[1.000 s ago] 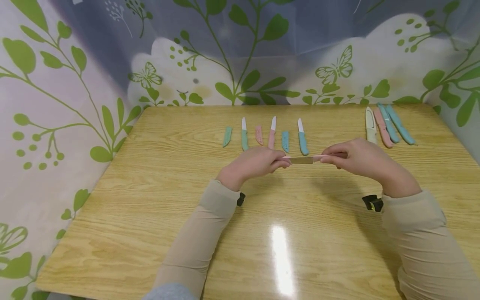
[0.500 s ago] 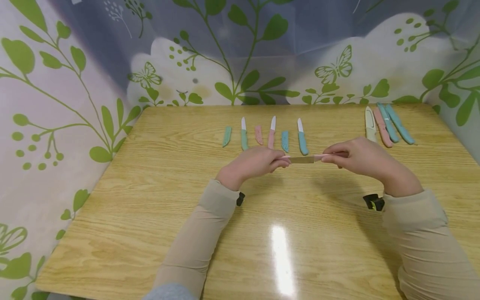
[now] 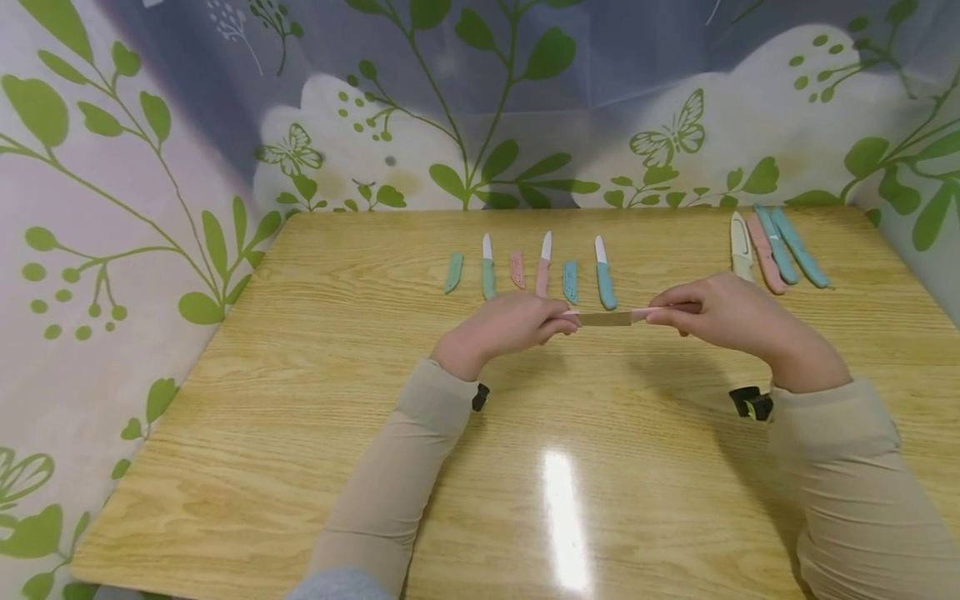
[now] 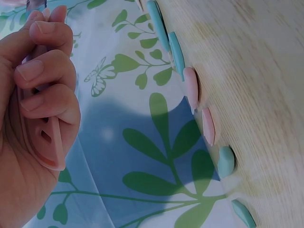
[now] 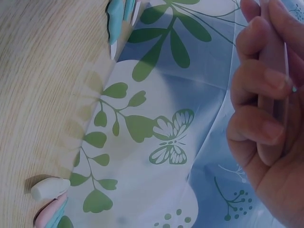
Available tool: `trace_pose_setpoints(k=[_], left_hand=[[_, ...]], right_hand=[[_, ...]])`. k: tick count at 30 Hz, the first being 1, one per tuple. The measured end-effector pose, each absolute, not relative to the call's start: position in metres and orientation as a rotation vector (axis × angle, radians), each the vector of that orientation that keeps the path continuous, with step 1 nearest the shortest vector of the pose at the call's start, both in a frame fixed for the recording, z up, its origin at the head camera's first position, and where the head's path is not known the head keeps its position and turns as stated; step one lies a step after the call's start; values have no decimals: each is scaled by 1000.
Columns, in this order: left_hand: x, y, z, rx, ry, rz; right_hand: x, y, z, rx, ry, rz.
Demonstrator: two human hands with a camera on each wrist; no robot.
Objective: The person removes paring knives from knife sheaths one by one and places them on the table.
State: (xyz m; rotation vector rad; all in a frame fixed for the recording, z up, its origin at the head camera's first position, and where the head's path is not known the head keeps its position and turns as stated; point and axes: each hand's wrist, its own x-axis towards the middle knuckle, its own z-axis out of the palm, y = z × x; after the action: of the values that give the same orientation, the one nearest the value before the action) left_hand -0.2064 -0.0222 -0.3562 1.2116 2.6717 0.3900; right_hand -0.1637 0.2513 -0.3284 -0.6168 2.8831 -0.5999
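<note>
Over the middle of the table, a knife with a pink handle point(image 5: 274, 50) is held level between both hands. My left hand point(image 3: 510, 327) grips its pink sheath point(image 4: 51, 149), fingers curled round it in the left wrist view. The pink handle is in the grip of my right hand point(image 3: 727, 321). Between the hands a stretch of blade point(image 3: 606, 319) is bare; its tip end is hidden in the sheath and left hand. Just beyond lie a green knife point(image 3: 488, 271), a pink knife point(image 3: 543, 265) and a blue knife point(image 3: 604, 275), all unsheathed.
A green sheath point(image 3: 453, 273), a pink sheath point(image 3: 517, 270) and a blue sheath point(image 3: 571, 282) alternate with the bare knives. At the back right lie a cream sheathed knife point(image 3: 740, 246), a pink one point(image 3: 766, 257) and blue ones point(image 3: 801, 248). Leaf-patterned cloth point(image 3: 480, 125) backs the table.
My right hand has shifted slightly to the right with the handle, and a little more blade shows between the hands. The left hand has hardly moved.
</note>
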Motion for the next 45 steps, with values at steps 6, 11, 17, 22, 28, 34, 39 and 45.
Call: trace_pose_setpoints(k=[6,11,17,22,28,34,39,45], left_hand=[[-206,-23,-355,1239,2674,392],[-207,-23,-355,1251,2672,397],[-208,-22,-354,1240,2672,390],[-207,-22,-354,1251,2674,390],[-207,-23,-353,1236,2669,394],[-207,-23,-352,1228,2662,401],[-208,-22,-353,1228,2652,403],[-208,-23,-354,1225,2653,417]], right_hand=[[-164,252,-326,-632,2885,-591],[-164,253,-325,-629,2885,-599],[-163,255,-325,-608,2876,-617],[-163,255,-324,-584,2868,-607],[-164,257,-324,-594,2873,-598],[-164,258,-323,-609,2873,-587],[-163,260,-324,-594,2859,-607],[-163,262,-323,-559,2854,-586]])
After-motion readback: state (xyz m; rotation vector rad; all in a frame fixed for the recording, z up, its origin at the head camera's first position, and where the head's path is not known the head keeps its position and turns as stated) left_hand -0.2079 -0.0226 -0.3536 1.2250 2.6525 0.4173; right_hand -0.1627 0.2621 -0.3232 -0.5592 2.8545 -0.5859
